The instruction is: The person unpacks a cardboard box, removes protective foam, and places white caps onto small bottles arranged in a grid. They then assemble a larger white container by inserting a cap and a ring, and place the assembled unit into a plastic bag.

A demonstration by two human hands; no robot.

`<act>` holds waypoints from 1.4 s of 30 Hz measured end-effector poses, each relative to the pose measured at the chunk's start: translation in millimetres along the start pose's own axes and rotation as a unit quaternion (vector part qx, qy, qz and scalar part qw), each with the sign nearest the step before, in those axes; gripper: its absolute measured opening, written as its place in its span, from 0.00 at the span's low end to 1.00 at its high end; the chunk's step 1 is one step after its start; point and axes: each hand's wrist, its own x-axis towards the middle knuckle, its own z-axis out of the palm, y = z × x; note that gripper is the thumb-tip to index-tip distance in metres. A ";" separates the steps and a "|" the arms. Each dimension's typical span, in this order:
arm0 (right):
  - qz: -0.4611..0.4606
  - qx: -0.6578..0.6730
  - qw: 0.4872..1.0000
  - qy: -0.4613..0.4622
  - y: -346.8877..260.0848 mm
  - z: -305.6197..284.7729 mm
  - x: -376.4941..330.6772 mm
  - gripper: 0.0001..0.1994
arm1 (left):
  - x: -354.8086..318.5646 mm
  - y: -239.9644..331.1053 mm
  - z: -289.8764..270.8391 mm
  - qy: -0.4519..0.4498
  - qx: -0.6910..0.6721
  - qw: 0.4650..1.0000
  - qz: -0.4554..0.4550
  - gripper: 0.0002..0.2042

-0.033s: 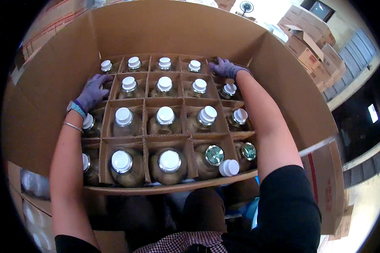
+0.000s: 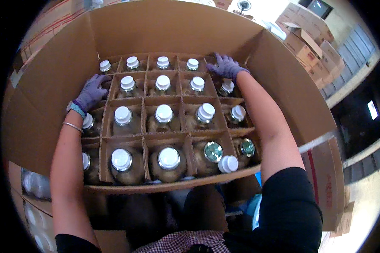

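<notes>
Clear jar-like bottles with white caps, such as this bottle [image 2: 169, 162], stand upright in the cells of a cardboard divider [image 2: 143, 116] inside a large carton [image 2: 169, 25]. At the front right, a bottle [image 2: 213, 152] and the bottle [image 2: 246, 147] beside it show greenish tops without white caps. A loose white cap [image 2: 228, 164] rests by the front edge between them. My gloved left hand [image 2: 92, 90] curls over a cell at the left wall; what its fingers hold is hidden. My gloved right hand [image 2: 227, 67] lies spread over the far right cell, fingers apart.
The carton's tall walls enclose the back and sides. Stacked cartons [image 2: 304, 42] stand at the far right, near a small fan [image 2: 244, 5]. Clear containers [image 2: 34, 183] lie in a carton at lower left. A blue object [image 2: 254, 211] shows below the front edge.
My right hand has lifted slightly and its fingers have spread over the far right cell. The left hand stays put.
</notes>
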 end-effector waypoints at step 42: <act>-0.157 0.487 0.859 0.012 -84.3 -59.5 -293.9 0.11 | 0.9 -0.5 -1.0 -0.005 -0.051 0.997 -0.052 0.22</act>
